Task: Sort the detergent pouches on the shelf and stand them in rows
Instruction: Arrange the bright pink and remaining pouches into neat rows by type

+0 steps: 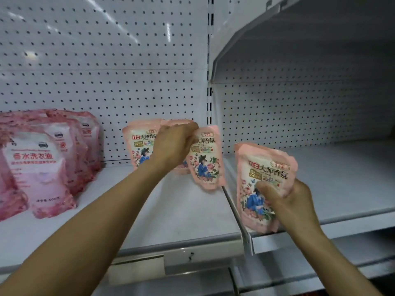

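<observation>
1. Large pink pouches [42, 165]: soft glossy film, flat-bottomed, standing in a cluster at the left of the shelf [177, 214]; the rows behind are overlapping, the leftmost are being cut off by the frame edge, and the small print is too blurred to read.
2. Rear peach pouch [140, 144]: smooth printed film with a floral figure design, standing upright against the pegboard back panel [102, 60]; its right side is being hidden by the left hand.
3. Left hand [174, 144]: fingers are curling around the top edge of the tilted peach pouch [205, 159], which is leaning to the right near the metal divider [235, 210]; another pouch behind the hand is mostly covered.
4. Right hand [288, 201]: thumb is pressing on the front and fingers are wrapping behind the held peach pouch [263, 184], crinkled at its top seal, being kept upright over the front edge of the right-hand bay; its lower right corner is being hidden by the palm.
</observation>
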A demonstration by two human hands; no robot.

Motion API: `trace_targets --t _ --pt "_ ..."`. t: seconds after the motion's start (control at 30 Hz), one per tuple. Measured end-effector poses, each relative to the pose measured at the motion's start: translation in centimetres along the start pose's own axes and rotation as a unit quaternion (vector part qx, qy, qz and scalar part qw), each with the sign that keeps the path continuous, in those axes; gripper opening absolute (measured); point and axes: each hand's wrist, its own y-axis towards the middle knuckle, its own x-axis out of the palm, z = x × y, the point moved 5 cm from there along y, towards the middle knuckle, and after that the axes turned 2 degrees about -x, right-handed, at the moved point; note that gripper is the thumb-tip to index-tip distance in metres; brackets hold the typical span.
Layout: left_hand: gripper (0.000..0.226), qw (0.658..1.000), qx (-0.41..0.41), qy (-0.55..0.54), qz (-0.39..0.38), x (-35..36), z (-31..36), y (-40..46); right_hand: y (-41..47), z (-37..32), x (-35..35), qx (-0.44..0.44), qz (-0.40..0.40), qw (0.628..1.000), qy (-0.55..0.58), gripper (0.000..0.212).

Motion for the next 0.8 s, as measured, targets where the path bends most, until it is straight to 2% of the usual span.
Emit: trace_targets --t 0.07,0.17,0.33,0.53,0.7,0.8 --pt "0.010 1.000 -0.017 0.001 0.012 -1.6 -2.5 -0.3 0.6 0.2 0.6 -0.009 0.016 1.000 0.024 0.018" --pt "0.008 0.998 -0.037 0.046 -0.016 -2.9 -6.5 -0.5 1.6 -0.3 2.1 -0.024 0.011 0.997 0.070 0.016" --pt "0.011 0.988 -0.065 0.123 -0.073 -2.2 -10.7 -1.0 3.2 -2.4 7.8 -0.045 -0.068 0.985 0.152 0.014" --pt "0.005 0.986 -0.059 0.157 0.010 -1.6 -12.2 -1.7 4.4 -2.4 15.2 -0.013 -0.182 0.974 0.135 0.009" --pt "0.021 0.989 -0.063 0.121 0.054 -1.9 -12.4 -2.7 5.2 -1.5 16.2 0.004 -0.186 0.972 0.144 0.002" --pt "0.025 0.987 -0.079 0.124 0.063 -1.7 -12.3 -2.6 5.2 -1.6 16.1 -0.001 -0.184 0.972 0.148 0.008"
